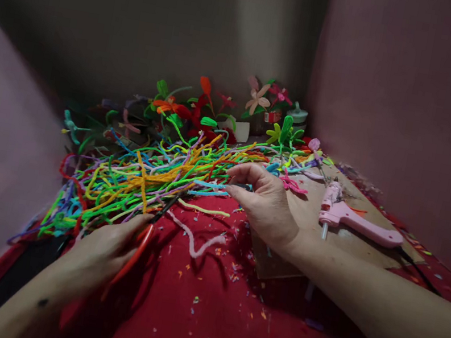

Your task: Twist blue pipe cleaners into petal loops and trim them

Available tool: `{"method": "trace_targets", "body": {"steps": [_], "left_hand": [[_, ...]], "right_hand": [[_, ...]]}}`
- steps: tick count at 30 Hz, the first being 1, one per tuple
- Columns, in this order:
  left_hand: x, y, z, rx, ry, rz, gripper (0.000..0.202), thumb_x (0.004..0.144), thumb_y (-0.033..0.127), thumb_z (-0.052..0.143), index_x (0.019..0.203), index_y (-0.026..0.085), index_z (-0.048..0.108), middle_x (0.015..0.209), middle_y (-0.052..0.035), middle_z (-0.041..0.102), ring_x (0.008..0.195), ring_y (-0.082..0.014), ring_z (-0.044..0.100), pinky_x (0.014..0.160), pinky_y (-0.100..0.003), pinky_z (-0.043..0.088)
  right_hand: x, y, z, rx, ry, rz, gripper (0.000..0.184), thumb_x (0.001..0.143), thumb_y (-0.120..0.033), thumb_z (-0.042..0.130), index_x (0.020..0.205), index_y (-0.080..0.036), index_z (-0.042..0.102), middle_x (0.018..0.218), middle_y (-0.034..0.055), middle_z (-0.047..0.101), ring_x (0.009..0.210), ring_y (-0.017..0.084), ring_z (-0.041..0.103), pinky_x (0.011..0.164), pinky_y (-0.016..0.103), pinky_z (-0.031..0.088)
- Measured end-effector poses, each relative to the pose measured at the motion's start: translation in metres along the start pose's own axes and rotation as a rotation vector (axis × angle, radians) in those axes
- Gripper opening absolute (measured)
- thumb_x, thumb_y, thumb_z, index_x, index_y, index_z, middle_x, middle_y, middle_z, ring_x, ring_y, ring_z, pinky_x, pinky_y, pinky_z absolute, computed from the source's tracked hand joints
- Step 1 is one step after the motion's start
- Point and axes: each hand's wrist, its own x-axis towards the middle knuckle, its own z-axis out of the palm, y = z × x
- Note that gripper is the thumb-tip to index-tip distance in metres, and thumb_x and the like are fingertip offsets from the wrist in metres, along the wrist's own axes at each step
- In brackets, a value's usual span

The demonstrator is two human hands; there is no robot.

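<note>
My left hand [117, 246] is closed round the red-orange handles of a pair of scissors [137, 255], whose dark blades point up and to the right. In my right hand [265, 202], thumb and fingers pinch light blue pipe cleaners [209, 188], their ends sticking out to the left near the scissor tips. A large heap of pipe cleaners [164, 170] in green, orange, yellow, purple and other colours lies just behind both hands. On the red cloth [167, 309] between them rest a bent pale pink pipe cleaner [194, 251] and a straight pale yellow one [205, 209].
A pink glue gun [365, 224] with a dark cord lies on a brown board [279, 261] at the right. Several pipe-cleaner flowers [258, 99] stand at the back beside a lidded jar [298, 115]. Tiny coloured clippings dot the cloth. Walls rise behind and on the right.
</note>
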Motion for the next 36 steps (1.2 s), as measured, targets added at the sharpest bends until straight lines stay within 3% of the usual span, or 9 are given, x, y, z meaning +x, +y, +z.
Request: {"method": "trace_targets", "body": {"steps": [3,9,12,15,22,28,36], "left_hand": [[-0.003,0.0,-0.006,-0.165,-0.084,0.107,0.044,0.075,0.043,0.054,0.117,0.032,0.061,0.118,-0.0028,0.065,0.103,-0.0271,0.062,0.083,-0.028,0.049],[-0.008,0.016,-0.003,-0.127,0.128,0.217,0.052,0.077,0.034,0.052,0.129,0.029,0.052,0.131,-0.0053,0.056,0.115,-0.0298,0.055,0.098,-0.038,0.043],[-0.013,0.031,-0.001,-0.064,0.205,0.305,0.049,0.08,0.031,0.047,0.129,0.028,0.051,0.13,-0.006,0.056,0.115,-0.0284,0.055,0.097,-0.038,0.044],[-0.015,0.037,0.005,0.06,0.238,0.311,0.047,0.083,0.027,0.043,0.13,0.025,0.049,0.128,-0.0089,0.058,0.114,-0.0267,0.056,0.098,-0.038,0.044],[-0.013,0.022,0.024,0.435,0.391,0.432,0.049,0.082,0.01,0.037,0.13,0.013,0.042,0.124,-0.0162,0.058,0.111,-0.025,0.057,0.094,-0.039,0.046],[-0.014,0.024,0.023,0.53,0.45,0.514,0.045,0.086,0.011,0.037,0.13,0.01,0.04,0.119,-0.0179,0.061,0.104,-0.0244,0.062,0.084,-0.038,0.053],[-0.015,0.032,0.023,0.532,0.435,0.496,0.041,0.088,0.014,0.036,0.127,0.01,0.043,0.115,-0.0174,0.064,0.098,-0.0234,0.065,0.078,-0.035,0.056]], "right_hand": [[0.001,0.0,0.0,0.034,0.004,-0.005,0.02,0.069,-0.008,0.058,0.085,-0.018,0.059,0.077,-0.0016,0.059,0.071,0.011,0.053,0.068,0.027,0.043],[0.001,0.003,-0.001,0.032,-0.015,-0.019,0.026,0.07,-0.01,0.057,0.095,-0.017,0.057,0.077,-0.0016,0.059,0.07,0.011,0.053,0.067,0.027,0.042],[0.0,0.003,-0.001,0.001,-0.021,-0.03,0.028,0.071,-0.011,0.057,0.098,-0.018,0.057,0.075,-0.0022,0.058,0.069,0.011,0.053,0.068,0.028,0.042],[-0.002,0.001,0.0,-0.023,-0.022,-0.06,0.032,0.072,-0.011,0.056,0.103,-0.019,0.057,0.075,-0.0021,0.059,0.07,0.011,0.053,0.07,0.029,0.042],[-0.005,-0.002,0.002,-0.025,-0.043,-0.076,0.038,0.071,-0.01,0.057,0.108,-0.017,0.057,0.075,-0.0015,0.061,0.07,0.011,0.055,0.07,0.029,0.044],[-0.005,0.0,0.002,0.009,-0.061,-0.08,0.04,0.07,-0.007,0.057,0.109,-0.016,0.056,0.072,-0.0023,0.06,0.069,0.011,0.056,0.071,0.029,0.044],[-0.005,-0.001,0.004,0.104,-0.086,-0.006,0.039,0.068,-0.007,0.058,0.106,-0.016,0.055,0.07,-0.0037,0.059,0.066,0.01,0.055,0.07,0.028,0.045]]}}
